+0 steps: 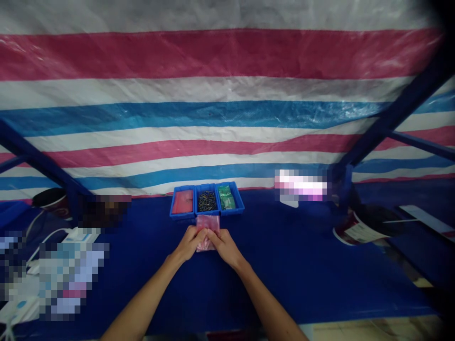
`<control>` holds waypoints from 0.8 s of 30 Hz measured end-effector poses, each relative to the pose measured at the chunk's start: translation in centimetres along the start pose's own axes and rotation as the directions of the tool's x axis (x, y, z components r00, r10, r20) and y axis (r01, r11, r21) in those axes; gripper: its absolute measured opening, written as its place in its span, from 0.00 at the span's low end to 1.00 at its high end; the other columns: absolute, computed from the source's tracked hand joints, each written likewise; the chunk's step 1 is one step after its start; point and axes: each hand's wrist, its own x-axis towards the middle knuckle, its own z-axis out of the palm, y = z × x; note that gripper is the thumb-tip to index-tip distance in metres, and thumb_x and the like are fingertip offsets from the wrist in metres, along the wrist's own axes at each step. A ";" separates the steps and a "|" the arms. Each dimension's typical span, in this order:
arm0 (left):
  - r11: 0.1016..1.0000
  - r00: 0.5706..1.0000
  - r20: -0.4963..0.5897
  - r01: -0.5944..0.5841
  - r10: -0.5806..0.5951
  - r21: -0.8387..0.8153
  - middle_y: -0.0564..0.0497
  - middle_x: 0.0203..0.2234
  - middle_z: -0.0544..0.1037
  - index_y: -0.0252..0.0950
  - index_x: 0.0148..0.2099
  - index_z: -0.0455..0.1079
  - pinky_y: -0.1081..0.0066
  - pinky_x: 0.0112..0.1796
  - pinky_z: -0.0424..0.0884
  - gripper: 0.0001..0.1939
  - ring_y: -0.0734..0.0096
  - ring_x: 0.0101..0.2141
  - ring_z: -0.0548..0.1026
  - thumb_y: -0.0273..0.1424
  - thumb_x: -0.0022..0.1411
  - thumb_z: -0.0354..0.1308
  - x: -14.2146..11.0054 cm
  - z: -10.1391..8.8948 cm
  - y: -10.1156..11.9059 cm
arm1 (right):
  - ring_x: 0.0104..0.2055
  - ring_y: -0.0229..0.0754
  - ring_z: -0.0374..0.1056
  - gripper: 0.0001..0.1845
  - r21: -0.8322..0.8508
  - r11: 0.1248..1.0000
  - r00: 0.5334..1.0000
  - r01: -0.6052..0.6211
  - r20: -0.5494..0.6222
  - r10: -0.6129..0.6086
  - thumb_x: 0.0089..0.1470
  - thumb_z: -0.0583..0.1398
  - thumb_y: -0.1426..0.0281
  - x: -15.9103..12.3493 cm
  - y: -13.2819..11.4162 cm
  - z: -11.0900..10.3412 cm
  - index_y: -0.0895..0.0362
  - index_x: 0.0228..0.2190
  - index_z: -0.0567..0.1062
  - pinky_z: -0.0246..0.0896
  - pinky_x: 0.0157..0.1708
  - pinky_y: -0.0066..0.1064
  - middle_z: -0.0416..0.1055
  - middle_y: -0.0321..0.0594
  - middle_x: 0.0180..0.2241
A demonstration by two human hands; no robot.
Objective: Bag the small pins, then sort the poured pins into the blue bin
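Note:
My left hand (190, 244) and my right hand (223, 248) meet at the middle of the blue table top, both pinching a pink translucent plastic bag (208, 226) from either side. The fingers hide the middle of the bag. Just beyond it stand three small blue plastic bins in a row: one holds a flat red item (182, 201), the middle one a pile of dark screws (207, 201), and the right one green packets (226, 197).
Blue cloth covers the table (302, 265). A striped tarpaulin (227, 113) hangs behind it between dark blue frame struts (391, 113). Pixelated objects lie at the left and far right. A round bucket (366, 225) stands at the right.

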 end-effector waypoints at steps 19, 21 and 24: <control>1.000 0.999 -0.046 0.002 -0.001 0.013 0.53 0.23 0.69 0.31 0.29 0.68 0.74 0.30 0.60 0.24 0.72 0.28 0.64 0.47 0.67 0.51 0.3 -0.3 0.5 | 0.27 0.36 0.58 0.20 0.177 0.981 0.995 0.086 -0.067 -0.075 0.55 0.63 0.54 0.6 -0.4 -0.4 0.60 0.32 0.74 0.57 0.28 0.26 0.65 0.34 0.26; 1.000 0.997 -0.072 0.002 -0.001 0.021 0.53 0.24 0.68 0.31 0.29 0.68 0.74 0.31 0.60 0.24 0.72 0.28 0.64 0.46 0.67 0.52 0.2 -0.4 0.3 | 0.26 0.35 0.56 0.20 0.131 0.988 0.995 0.083 -0.068 -0.074 0.57 0.62 0.54 0.5 -0.4 -0.3 0.60 0.29 0.73 0.54 0.27 0.25 0.63 0.33 0.25; 1.000 0.999 -0.044 -0.019 0.020 0.014 0.54 0.24 0.67 0.31 0.30 0.68 0.74 0.31 0.60 0.23 0.72 0.28 0.63 0.45 0.68 0.52 0.1 -0.4 0.2 | 0.24 0.34 0.51 0.24 0.015 0.995 0.988 0.104 -0.117 -0.101 0.61 0.58 0.54 0.4 -0.2 -0.2 0.59 0.22 0.70 0.47 0.24 0.25 0.56 0.31 0.21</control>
